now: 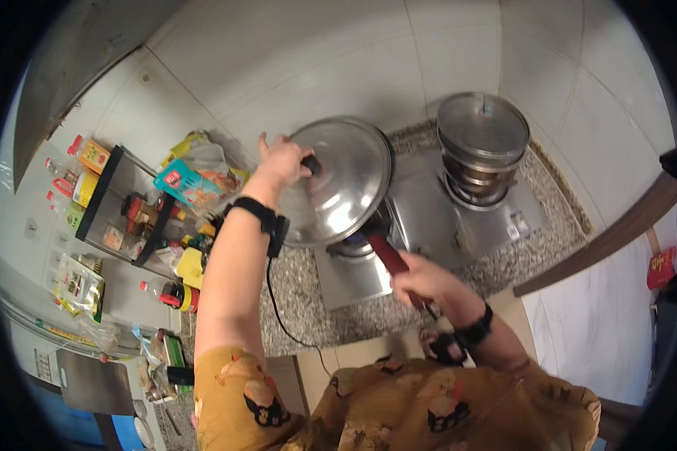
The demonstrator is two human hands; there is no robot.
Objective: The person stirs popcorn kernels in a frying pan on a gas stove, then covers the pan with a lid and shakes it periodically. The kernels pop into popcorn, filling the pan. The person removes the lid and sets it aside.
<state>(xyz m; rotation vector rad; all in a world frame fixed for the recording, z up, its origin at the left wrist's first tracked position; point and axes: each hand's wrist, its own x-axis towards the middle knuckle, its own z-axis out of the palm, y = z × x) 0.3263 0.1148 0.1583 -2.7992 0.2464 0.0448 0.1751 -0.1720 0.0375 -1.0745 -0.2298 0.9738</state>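
Note:
My left hand (282,163) has its fingers closed on the black knob of a domed, shiny metal pan lid (353,169). The lid covers most of the pan beneath it, so the contents are hidden and I cannot tell whether it rests on the rim. Closed around the pan's dark red handle (387,254) is my right hand (423,280). The pan sits over the left burner of a steel gas hob (429,218), where a little blue flame shows below the lid's edge.
A stacked pot with a flat metal lid (483,124) stands on the right burner. Left of the hob are a blue food pouch (192,183), a black-edged rack (101,192) with bottles, and a red-capped bottle (171,295). A black cable (278,316) hangs from my left wrist.

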